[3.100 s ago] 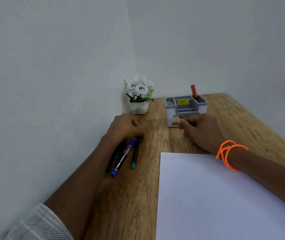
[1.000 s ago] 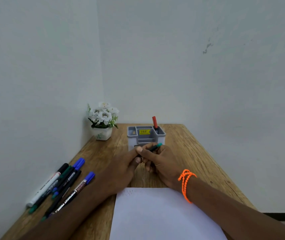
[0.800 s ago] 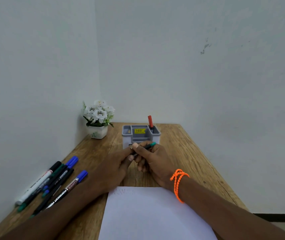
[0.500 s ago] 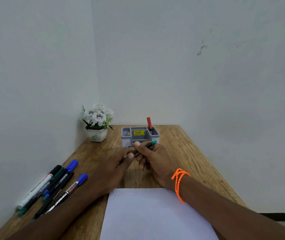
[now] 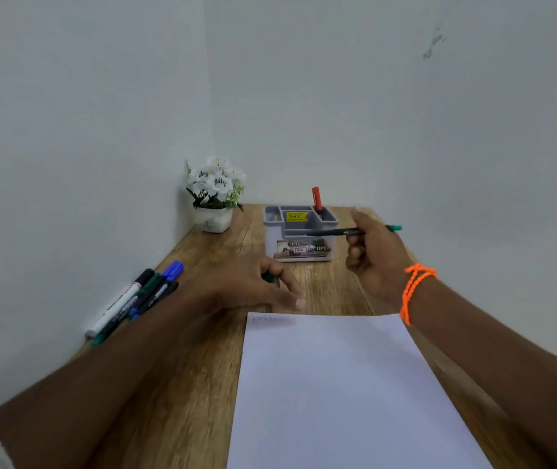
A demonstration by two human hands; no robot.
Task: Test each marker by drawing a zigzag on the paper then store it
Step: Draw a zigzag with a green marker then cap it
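One sheet of paper [image 5: 344, 394], nearest, a faint zigzag at its top left; left hand [image 5: 253, 289] beyond, fingers curled round a green cap [image 5: 268, 277]; right hand [image 5: 371, 252] pinching the uncapped green marker [image 5: 338, 232], untested; several markers [image 5: 135, 299] waiting leftward; organiser [image 5: 299, 238] farthest, one red marker [image 5: 316, 198] stored.

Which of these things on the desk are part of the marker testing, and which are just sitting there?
Part of the job:
- green marker, held in the right hand
- green cap, in the left hand
- paper
- grey organiser holding a red marker
- waiting markers

Just lying about:
- flower pot
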